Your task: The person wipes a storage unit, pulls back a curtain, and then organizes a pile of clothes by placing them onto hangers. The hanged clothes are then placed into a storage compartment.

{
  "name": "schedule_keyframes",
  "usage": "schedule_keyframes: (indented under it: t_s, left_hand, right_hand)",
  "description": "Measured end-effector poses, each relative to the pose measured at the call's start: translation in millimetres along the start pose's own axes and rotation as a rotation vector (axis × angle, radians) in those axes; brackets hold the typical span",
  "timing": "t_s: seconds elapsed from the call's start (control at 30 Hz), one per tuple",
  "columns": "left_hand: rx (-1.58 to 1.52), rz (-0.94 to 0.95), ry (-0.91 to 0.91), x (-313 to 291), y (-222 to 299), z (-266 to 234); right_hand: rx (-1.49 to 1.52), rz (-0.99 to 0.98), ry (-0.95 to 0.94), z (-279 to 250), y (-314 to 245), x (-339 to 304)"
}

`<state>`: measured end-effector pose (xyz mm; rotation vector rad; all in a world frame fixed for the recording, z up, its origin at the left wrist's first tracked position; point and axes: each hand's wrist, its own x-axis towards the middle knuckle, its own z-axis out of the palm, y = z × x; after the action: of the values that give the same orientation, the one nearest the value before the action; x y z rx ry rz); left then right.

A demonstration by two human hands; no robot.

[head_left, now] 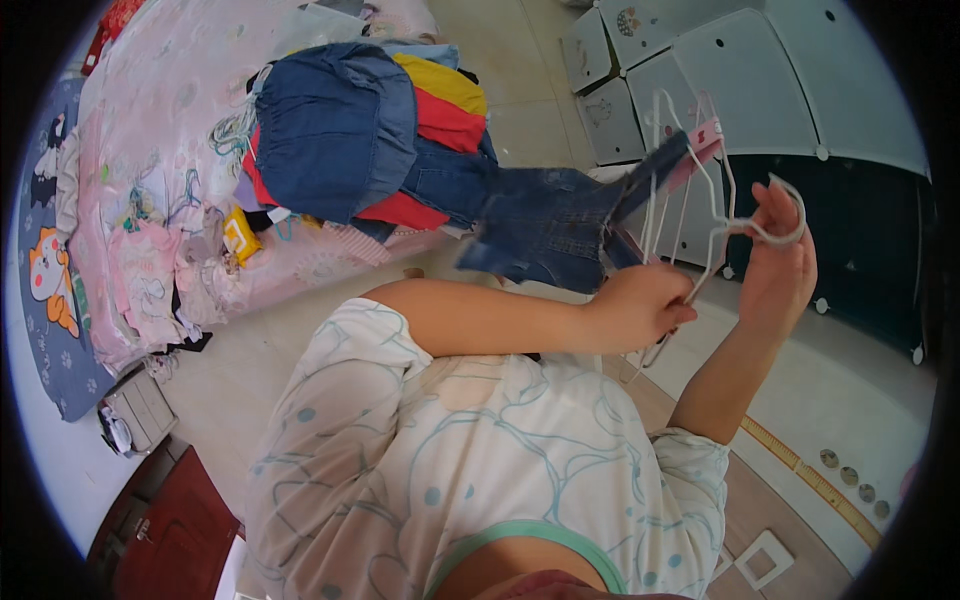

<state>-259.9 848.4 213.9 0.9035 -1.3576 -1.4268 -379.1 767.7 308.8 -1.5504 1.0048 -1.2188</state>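
Left grip (648, 305) clenched on at least one white hanger (711, 252), right grip (778, 262) holding one hook (801, 212), one denim garment (545, 228) alongside

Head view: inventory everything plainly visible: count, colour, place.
bed: one, pink, upper left
clothes pile: one, blue, red, yellow, on bed
small clothes: several, pinkish, on bed
packet: one, yellow, on bed
hangers: several, white and pink, centre right
denim garment: one, blue, on hangers
cabinet: one, white, upper right
door: one, red, lower left
discs: four, grey, lower right
strip: one, yellow, lower right
shirt: one, white, bottom
left hand: one, bare, holding hangers
right hand: one, bare, at hanger hook
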Motion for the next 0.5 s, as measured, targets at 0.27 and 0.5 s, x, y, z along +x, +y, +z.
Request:
schedule_keyframes:
  t_s: [0.27,0.5]
  left_hand:
    - [0.099,0.199,-0.075,-1.5,-41.1,-2.3]
    - [0.423,-0.112,0.134,-96.0,-136.1,-131.1]
  right_hand:
    - [0.214,0.23,-0.131,-29.3,10.8,2.9]
    - [0.14,-0.048,0.113,-126.3,-18.0,2.8]
